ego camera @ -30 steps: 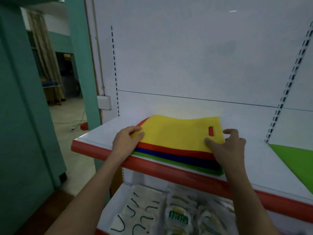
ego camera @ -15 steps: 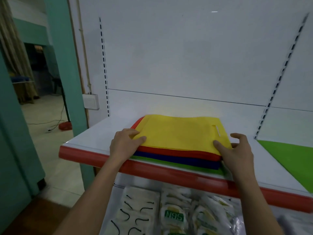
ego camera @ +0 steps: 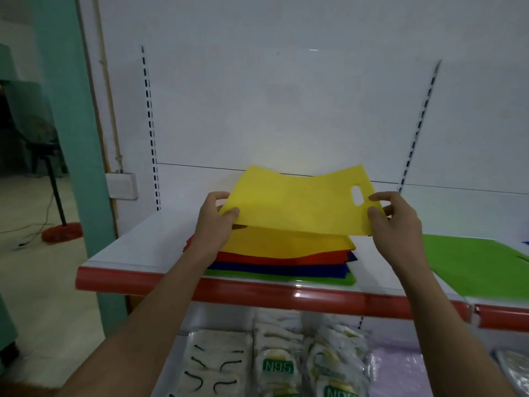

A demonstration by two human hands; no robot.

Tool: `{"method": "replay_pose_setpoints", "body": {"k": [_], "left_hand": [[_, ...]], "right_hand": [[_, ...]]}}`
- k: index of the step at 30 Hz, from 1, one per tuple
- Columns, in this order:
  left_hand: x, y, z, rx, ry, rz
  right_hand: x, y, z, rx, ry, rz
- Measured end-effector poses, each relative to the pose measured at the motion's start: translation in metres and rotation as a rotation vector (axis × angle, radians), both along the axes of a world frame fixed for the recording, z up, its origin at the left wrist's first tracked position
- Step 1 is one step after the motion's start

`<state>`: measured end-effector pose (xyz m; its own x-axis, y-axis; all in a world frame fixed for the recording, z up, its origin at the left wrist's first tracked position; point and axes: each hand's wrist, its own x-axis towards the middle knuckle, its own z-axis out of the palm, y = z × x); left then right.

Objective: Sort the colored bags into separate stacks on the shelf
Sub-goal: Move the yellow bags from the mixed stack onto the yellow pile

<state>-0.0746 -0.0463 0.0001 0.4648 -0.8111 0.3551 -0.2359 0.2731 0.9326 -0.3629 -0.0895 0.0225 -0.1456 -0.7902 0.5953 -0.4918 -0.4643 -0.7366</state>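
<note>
**Top yellow bag held above the mixed pile**

The person is holding a yellow bag (ego camera: 297, 202) flat above the shelf (ego camera: 137, 250), clear of the pile (ego camera: 283, 259) beneath it. The left hand (ego camera: 214, 222) is pinching the bag's near left corner, thumb on top and fingers underneath. The right hand (ego camera: 392, 222) is gripping the right edge just beside the die-cut handle hole (ego camera: 357, 195), thumb and forefinger curled round the fabric. The bag is sagging a little in the middle, its far corners rising toward the white back panel (ego camera: 286, 104).

Under it, the pile is lying on the white shelf near the red front lip (ego camera: 257, 293): another yellow bag (ego camera: 283, 242) on top, then a red layer (ego camera: 286, 257), a dark blue layer (ego camera: 280, 269) and a green layer (ego camera: 283, 277) at the bottom, each one showing as a strip along the near edge. Well to the right, apart from the pile, a green bag (ego camera: 481, 262) is lying flat on the same shelf.

On the lower shelf, clear packets of masks (ego camera: 277, 365) are sitting in rows; the green labels are reading "N95", seen upside down on one packet. Other packets (ego camera: 213, 368) to the left are showing black ear loops, with no legible writing. A white box (ego camera: 121, 185) is sitting on the wall beside the teal pillar (ego camera: 71, 138).
</note>
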Motion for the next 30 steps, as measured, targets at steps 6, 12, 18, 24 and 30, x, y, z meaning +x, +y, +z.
{"method": "replay_pose_setpoints", "body": {"k": [6, 12, 18, 24, 30], "left_hand": [[-0.027, -0.008, -0.009, -0.058, 0.035, -0.274], [-0.097, -0.013, -0.01, 0.005, 0.034, -0.416], [-0.184, -0.006, -0.003, -0.024, 0.022, -0.613], [-0.308, 0.012, -0.002, -0.041, 0.014, -0.713], [-0.478, 0.047, -0.018, 0.022, 0.041, -0.85]], "right_hand": [[-0.039, 0.032, -0.001, 0.057, -0.063, -0.063], [-0.099, 0.079, -0.014, 0.192, -0.354, -0.037], [-0.176, 0.133, -0.019, 0.203, -0.498, -0.137], [-0.285, 0.185, -0.028, 0.124, -0.545, -0.251], [-0.433, 0.245, -0.046, 0.122, -0.521, -0.409]]}}
